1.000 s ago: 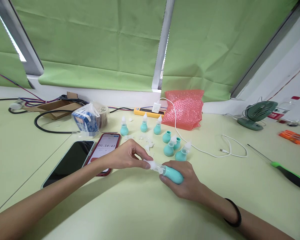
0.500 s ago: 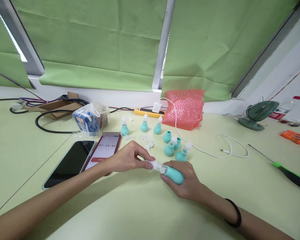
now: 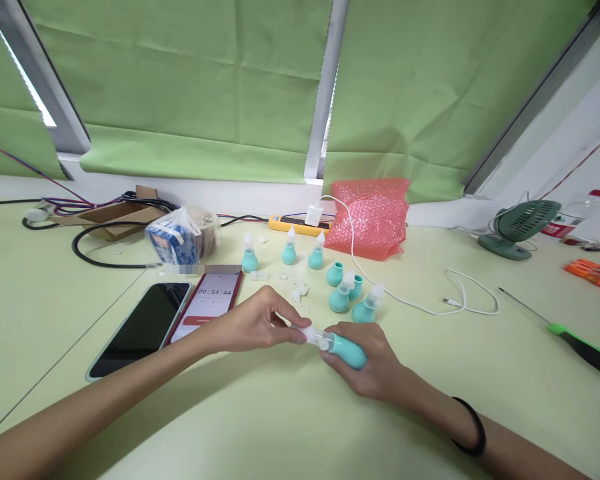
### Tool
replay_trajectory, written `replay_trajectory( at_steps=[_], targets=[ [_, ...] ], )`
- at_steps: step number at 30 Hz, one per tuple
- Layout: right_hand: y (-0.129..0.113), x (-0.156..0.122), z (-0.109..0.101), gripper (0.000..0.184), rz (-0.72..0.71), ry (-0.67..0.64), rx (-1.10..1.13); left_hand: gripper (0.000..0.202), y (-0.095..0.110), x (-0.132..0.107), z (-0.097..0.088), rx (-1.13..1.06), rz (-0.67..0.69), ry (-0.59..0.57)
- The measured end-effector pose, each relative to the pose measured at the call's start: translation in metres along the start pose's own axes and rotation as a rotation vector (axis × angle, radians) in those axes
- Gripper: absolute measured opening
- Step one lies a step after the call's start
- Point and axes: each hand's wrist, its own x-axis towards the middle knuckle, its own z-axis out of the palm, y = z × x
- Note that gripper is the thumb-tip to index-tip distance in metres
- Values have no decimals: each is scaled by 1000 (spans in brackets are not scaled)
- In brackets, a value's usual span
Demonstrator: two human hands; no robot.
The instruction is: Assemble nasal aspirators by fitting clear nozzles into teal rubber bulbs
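My right hand (image 3: 367, 360) is wrapped round the teal bulb of a nasal aspirator (image 3: 347, 350), which lies tilted above the table. At its other end, my left hand (image 3: 260, 320) pinches the soft white tip (image 3: 310, 333) between thumb and fingers. A clear tube section (image 3: 323, 339) joins tip and bulb. Just beyond my hands stand two aspirators with clear tops, one (image 3: 339, 299) beside the other (image 3: 365, 310), and two open teal bulbs (image 3: 335, 273). Farther back are three more aspirators, including one with a white tip (image 3: 289, 250). Small clear and white parts (image 3: 299, 293) lie between them.
Two phones, one dark (image 3: 143, 327) and one showing a timer (image 3: 213, 300), lie left of my hands. Behind are a plastic-wrapped pack (image 3: 173, 240), a yellow power strip (image 3: 295, 227) and pink bubble wrap (image 3: 367, 220). A white cable (image 3: 420, 308), screwdriver (image 3: 580, 348) and fan (image 3: 523, 227) occupy the right.
Both hands keep their hold on the aspirator and have hardly moved. The view has shifted very slightly.
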Motion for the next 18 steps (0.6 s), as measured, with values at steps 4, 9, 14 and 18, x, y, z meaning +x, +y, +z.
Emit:
replay_trajectory(
  at_steps=[4,9,14,18],
  targets=[
    [1,-1,0,9,-3,-15,-13,18,-1,1,0,21,58,-20],
    [0,-1,-1,8,-1,-15,-21,19,-2,2,0,53,75,-35],
    [-1,2,-1,7,1,-7,-17,19,-5,3,0,46,96,-50],
    [-2,3,-1,8,20,-18,-16,20,-6,3,1,28,123,-50]
  ],
)
